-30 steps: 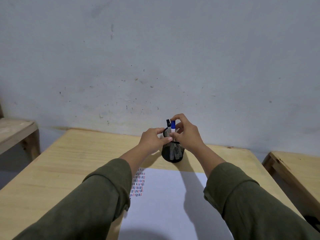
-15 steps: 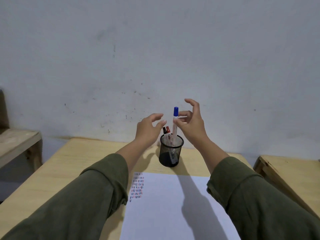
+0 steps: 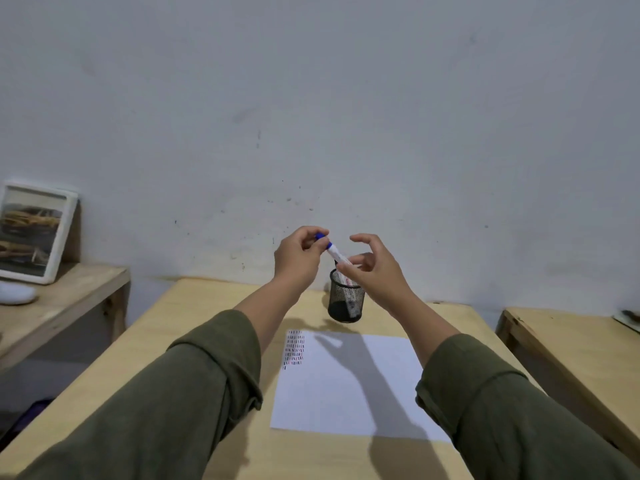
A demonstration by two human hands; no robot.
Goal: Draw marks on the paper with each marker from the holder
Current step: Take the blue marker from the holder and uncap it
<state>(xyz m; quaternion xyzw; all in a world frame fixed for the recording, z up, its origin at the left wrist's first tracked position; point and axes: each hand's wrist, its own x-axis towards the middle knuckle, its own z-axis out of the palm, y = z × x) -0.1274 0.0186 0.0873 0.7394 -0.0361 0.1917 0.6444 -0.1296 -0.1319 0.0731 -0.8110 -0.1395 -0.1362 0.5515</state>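
Note:
A white marker with a blue cap (image 3: pixel 335 253) is held tilted in the air above the black mesh holder (image 3: pixel 345 301). My left hand (image 3: pixel 299 258) pinches its blue cap end. My right hand (image 3: pixel 375 268) grips the white barrel lower down, the other fingers spread. Other markers stand inside the holder. A white paper sheet (image 3: pixel 349 379) lies on the wooden table (image 3: pixel 207 327) in front of the holder, with short dark and red marks (image 3: pixel 293 348) in rows at its top left corner.
A framed picture (image 3: pixel 33 233) leans against the wall on a low wooden bench (image 3: pixel 69 299) at the left, with a white object (image 3: pixel 15 293) beside it. Another wooden bench (image 3: pixel 571 344) stands at the right. A grey wall rises behind the table.
The blue-capped marker has come fully out of the holder and tilted. My left hand moved from beside the holder onto the cap. The view has pulled back.

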